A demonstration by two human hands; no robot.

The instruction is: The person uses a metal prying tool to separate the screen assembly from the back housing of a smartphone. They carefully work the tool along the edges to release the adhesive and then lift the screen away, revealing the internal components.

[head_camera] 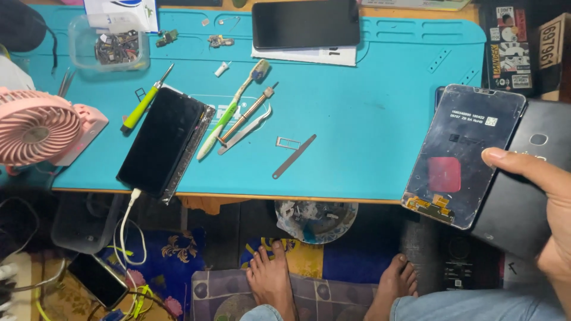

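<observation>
My right hand [547, 202] comes in from the right edge and grips a black phone body [523, 196], thumb on top. A loose phone display panel [461, 154], its grey back with a red patch facing up, rests against that phone over the mat's right edge. A second black phone [162, 139] lies on the teal work mat [369, 113] at the left, with a white cable [125, 226] plugged into its lower end. My left hand is out of view.
On the mat lie a green-handled screwdriver [143, 104], a toothbrush [232, 110], tweezers [247, 128], a SIM tray [288, 142] and a flat metal pry tool [294, 156]. A third phone [306, 24] sits at the back. A pink fan [38, 128] stands left. My bare feet [273, 279] are below.
</observation>
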